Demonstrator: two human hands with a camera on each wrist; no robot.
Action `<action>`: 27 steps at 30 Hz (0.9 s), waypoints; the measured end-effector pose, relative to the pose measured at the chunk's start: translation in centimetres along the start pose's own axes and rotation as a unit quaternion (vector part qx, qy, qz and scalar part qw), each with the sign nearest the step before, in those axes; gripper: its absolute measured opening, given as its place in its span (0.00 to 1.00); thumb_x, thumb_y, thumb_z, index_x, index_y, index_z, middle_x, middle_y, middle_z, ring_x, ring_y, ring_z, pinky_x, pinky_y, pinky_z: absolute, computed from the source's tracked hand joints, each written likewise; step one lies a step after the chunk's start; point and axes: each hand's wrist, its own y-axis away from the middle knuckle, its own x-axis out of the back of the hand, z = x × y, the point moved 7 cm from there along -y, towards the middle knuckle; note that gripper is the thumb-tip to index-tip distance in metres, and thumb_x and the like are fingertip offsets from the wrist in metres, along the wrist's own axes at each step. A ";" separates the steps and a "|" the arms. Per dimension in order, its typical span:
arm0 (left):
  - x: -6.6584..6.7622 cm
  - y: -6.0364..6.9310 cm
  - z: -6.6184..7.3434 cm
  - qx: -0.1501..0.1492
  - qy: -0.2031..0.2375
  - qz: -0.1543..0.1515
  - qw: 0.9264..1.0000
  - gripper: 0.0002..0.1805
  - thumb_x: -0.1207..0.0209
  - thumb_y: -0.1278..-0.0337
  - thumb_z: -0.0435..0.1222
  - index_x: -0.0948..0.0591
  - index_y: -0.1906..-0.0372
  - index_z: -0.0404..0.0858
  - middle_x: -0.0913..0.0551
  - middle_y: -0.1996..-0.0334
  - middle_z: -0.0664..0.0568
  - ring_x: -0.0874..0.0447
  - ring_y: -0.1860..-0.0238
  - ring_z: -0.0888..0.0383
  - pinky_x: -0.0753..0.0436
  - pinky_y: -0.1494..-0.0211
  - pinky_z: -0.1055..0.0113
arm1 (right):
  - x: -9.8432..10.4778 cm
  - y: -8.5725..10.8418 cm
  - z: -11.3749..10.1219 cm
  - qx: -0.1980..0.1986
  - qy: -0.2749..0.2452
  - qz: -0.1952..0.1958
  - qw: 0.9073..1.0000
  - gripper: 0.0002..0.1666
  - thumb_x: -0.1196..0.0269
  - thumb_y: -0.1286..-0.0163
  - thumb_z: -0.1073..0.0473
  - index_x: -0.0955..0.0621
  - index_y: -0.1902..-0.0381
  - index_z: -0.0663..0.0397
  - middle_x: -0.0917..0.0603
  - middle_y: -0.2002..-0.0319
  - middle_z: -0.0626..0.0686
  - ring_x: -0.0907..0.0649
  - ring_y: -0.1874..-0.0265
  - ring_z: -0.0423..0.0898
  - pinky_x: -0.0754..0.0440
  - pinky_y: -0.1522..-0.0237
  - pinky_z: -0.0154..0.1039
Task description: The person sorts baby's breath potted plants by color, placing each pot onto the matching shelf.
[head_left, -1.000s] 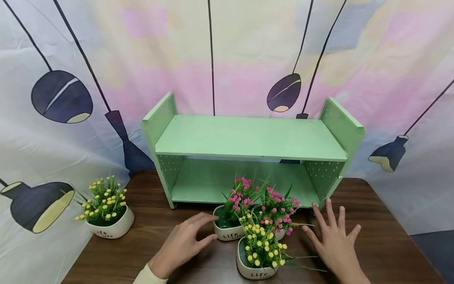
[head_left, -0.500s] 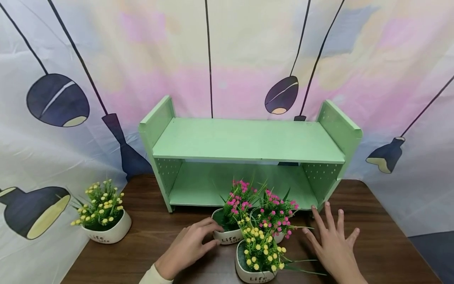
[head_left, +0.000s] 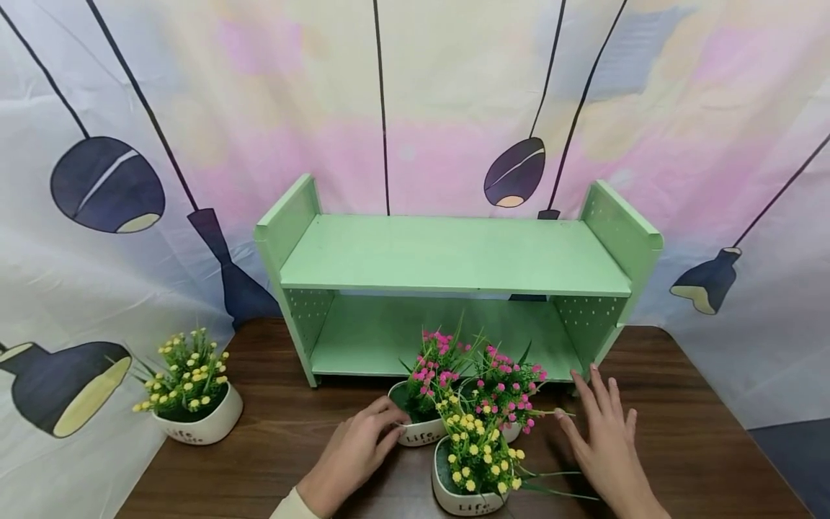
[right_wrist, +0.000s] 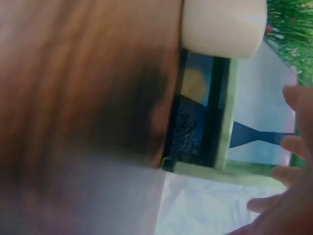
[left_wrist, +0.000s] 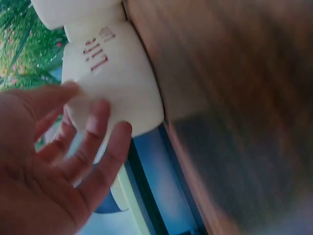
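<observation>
In the head view my left hand (head_left: pixel 353 454) is at the left end of a white pot (head_left: pixel 423 435) with pink flowers, fingertips over its rim and thumb against its outer side. The left wrist view shows my left hand (left_wrist: pixel 63 166) close against the lettered pot (left_wrist: pixel 117 83), its outer fingers spread. My right hand (head_left: pixel 609 447) is spread to the right of a second pink-flowered plant (head_left: pixel 509 389), holding nothing; one thin leaf reaches its thumb. A yellow-flowered pot (head_left: pixel 470 501) stands in front of both pink ones.
Behind the pots stands a green two-tier shelf (head_left: pixel 454 252) on the brown wooden table (head_left: pixel 700 432). Another yellow-flowered pot (head_left: pixel 210 425) is near the table's left edge. A curtain (head_left: pixel 441 94) printed with lamps hangs behind.
My left hand has moved right, its thumb coming up to the pink-flowered pot. The right hand's fingers have drawn closer together. The pots stand where they were.
</observation>
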 end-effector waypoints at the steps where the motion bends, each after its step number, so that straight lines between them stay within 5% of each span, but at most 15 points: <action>1: -0.1 0.1 0.0 0.009 0.004 -0.002 1.000 0.05 0.34 0.28 0.37 0.10 0.54 0.49 0.18 0.56 0.63 0.18 0.63 0.69 0.18 0.68 0.68 | 0.6 -0.1 -0.4 0.009 -0.019 0.024 0.999 0.40 0.34 0.22 0.52 0.35 0.20 0.58 0.42 0.20 0.69 0.43 0.24 0.76 0.45 0.39 0.88; 4: -0.3 0.3 0.0 0.032 0.005 -0.006 0.999 0.06 0.35 0.27 0.37 0.10 0.53 0.50 0.19 0.56 0.63 0.20 0.66 0.70 0.23 0.73 0.69 | 2.8 -0.7 -1.5 0.036 -0.075 0.105 0.991 0.36 0.32 0.26 0.63 0.30 0.24 0.62 0.31 0.28 0.71 0.32 0.31 0.69 0.36 0.30 0.72; 10: -0.1 0.4 0.7 0.038 -0.042 0.003 0.998 0.05 0.34 0.28 0.39 0.10 0.54 0.53 0.18 0.57 0.66 0.19 0.69 0.69 0.30 0.79 0.69 | 8.7 -2.8 -3.1 0.122 -0.134 0.260 0.948 0.30 0.34 0.32 0.72 0.23 0.32 0.70 0.21 0.38 0.66 0.28 0.33 0.36 0.38 0.28 0.26; 15: 0.0 0.2 1.4 0.035 -0.077 0.007 0.996 0.05 0.32 0.30 0.37 0.10 0.56 0.51 0.18 0.60 0.65 0.17 0.68 0.65 0.29 0.80 0.67 | 13.1 -5.8 -4.0 0.159 -0.168 0.308 0.923 0.26 0.36 0.25 0.65 0.23 0.34 0.73 0.26 0.35 0.42 0.28 0.33 0.35 0.33 0.31 0.28; 20: -0.1 -0.1 1.9 0.035 -0.106 -0.006 0.994 0.05 0.32 0.32 0.35 0.10 0.58 0.50 0.21 0.64 0.63 0.17 0.70 0.62 0.29 0.81 0.65 | 15.7 -9.0 -4.7 0.150 -0.211 0.290 0.921 0.27 0.41 0.18 0.59 0.26 0.29 0.69 0.29 0.32 0.41 0.30 0.29 0.41 0.29 0.29 0.32; 27: 0.1 -0.2 2.0 0.042 -0.108 -0.015 0.993 0.05 0.32 0.31 0.35 0.11 0.58 0.50 0.22 0.65 0.63 0.20 0.73 0.64 0.31 0.82 0.64 | 16.9 -13.6 -5.0 0.085 -0.243 0.205 0.944 0.27 0.51 0.13 0.54 0.31 0.20 0.46 0.30 0.24 0.51 0.29 0.28 0.44 0.29 0.31 0.33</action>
